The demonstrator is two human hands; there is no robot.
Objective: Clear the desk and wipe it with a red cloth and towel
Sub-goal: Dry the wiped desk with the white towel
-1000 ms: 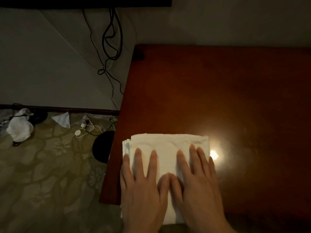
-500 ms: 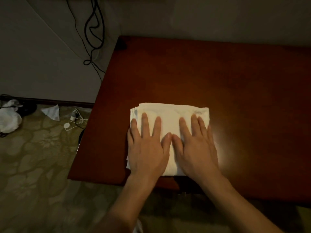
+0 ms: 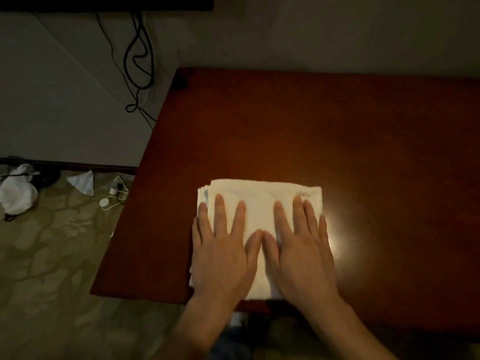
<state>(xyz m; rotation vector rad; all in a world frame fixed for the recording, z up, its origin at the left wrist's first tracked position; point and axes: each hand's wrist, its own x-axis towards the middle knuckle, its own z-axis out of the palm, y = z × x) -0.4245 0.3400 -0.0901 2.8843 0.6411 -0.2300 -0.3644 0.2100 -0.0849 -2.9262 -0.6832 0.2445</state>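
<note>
Pressing flat as before, left hand [image 3: 220, 255] and right hand [image 3: 302, 253] stay spread on the towel [image 3: 262, 201].

One folded white towel [image 3: 262, 203] lies on one tabletop [image 3: 337, 131], under two hands: left hand [image 3: 223, 258], right hand [image 3: 302, 255]. On the floor at nine o'clock: one white bundle [image 3: 17, 193], one white scrap [image 3: 82, 182], one white charger cable [image 3: 113, 196]. Dark cables [image 3: 137, 61] hang at eleven o'clock; their number is unclear.

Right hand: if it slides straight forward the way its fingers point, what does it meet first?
The right hand lies flat on the white towel, fingers pointing to the desk's far edge. Past the towel's far fold only bare desk shows, so the way looks free until the wall.
</note>
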